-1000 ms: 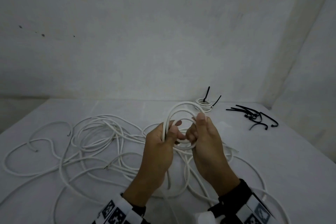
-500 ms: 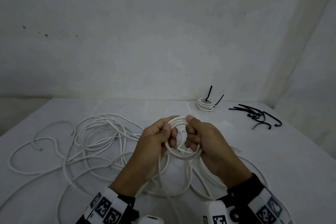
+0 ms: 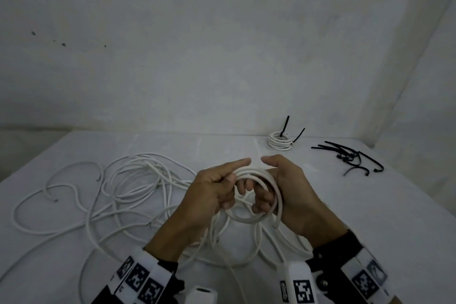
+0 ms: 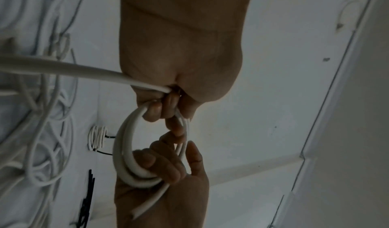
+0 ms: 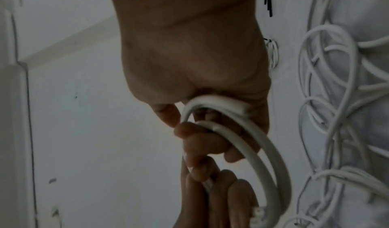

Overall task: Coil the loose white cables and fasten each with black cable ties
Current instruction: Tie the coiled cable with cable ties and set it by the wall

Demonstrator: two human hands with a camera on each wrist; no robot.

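Note:
Both hands hold a small coil of white cable (image 3: pixel 256 217) above the table's middle. My left hand (image 3: pixel 217 187) grips the coil's left side, index finger stretched out over it. My right hand (image 3: pixel 283 192) has its fingers curled through the coil's right side, and the cut end (image 3: pixel 276 224) pokes out below. The left wrist view shows the coil (image 4: pixel 124 148) between both hands, with the feeding cable (image 4: pixel 63 68) running off left. The right wrist view shows the coil (image 5: pixel 248 141) looped over curled fingers. Loose white cables (image 3: pixel 128 180) sprawl left of the hands.
A finished white coil with black ties (image 3: pixel 281 140) sits at the back near the wall. A pile of black cable ties (image 3: pixel 348 155) lies at the back right. The white table (image 3: pixel 394 205) meets walls behind and on the right.
The big upright loop has been pulled down into a tighter, flatter coil. Both hands dropped nearer to me and shifted their grip round it.

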